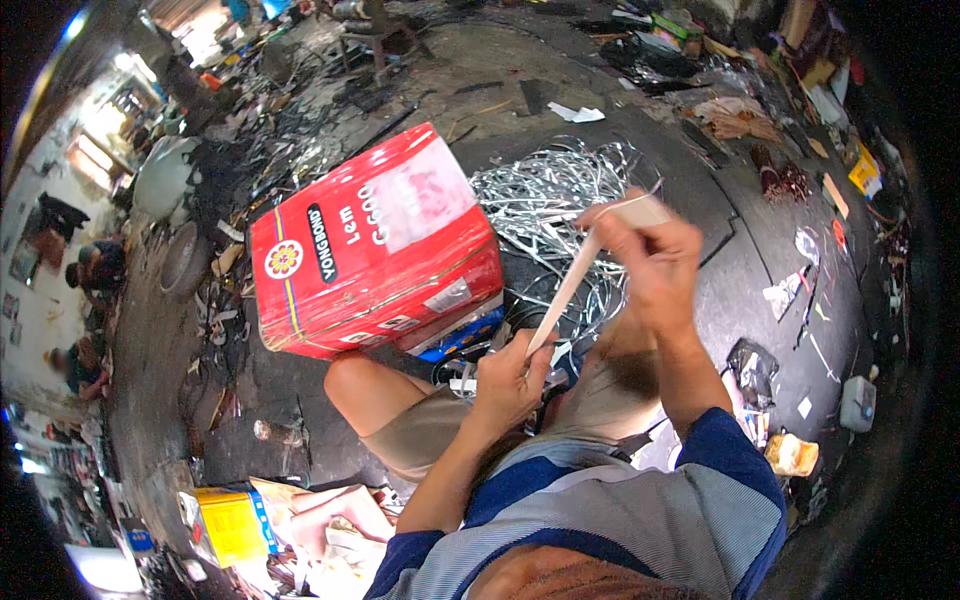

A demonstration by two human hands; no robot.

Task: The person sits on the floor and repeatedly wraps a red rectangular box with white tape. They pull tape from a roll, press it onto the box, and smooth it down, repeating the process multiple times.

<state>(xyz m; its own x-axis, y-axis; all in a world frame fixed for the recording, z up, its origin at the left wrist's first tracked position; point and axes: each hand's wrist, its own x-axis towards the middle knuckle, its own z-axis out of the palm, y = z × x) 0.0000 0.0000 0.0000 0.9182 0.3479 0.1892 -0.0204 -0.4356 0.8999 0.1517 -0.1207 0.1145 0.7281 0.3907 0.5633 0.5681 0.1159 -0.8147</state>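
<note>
A pale, flat strip [568, 290] stretches slantwise between my two hands in front of my lap. Its lower end is pinched by my left hand [510, 385], fingers closed. Higher up and to the right, my right hand [655, 270] is closed on the same strip, with a wider pale piece showing at its fingertips; whether that piece belongs to the strip I cannot tell. Just beyond my right hand lies a tangled heap of shiny silver ribbons [555, 185]. A large red carton [350, 275] with a flower emblem stands left of the heap, close to my bent knee.
At the lower left sits a yellow box [230, 525] beside pale sheets [345, 525]. Toward the right lie a black plastic bag [752, 370], a yellowish block [790, 455] and a whitish container [858, 403]. Scraps litter the dark floor. Two people appear at far left.
</note>
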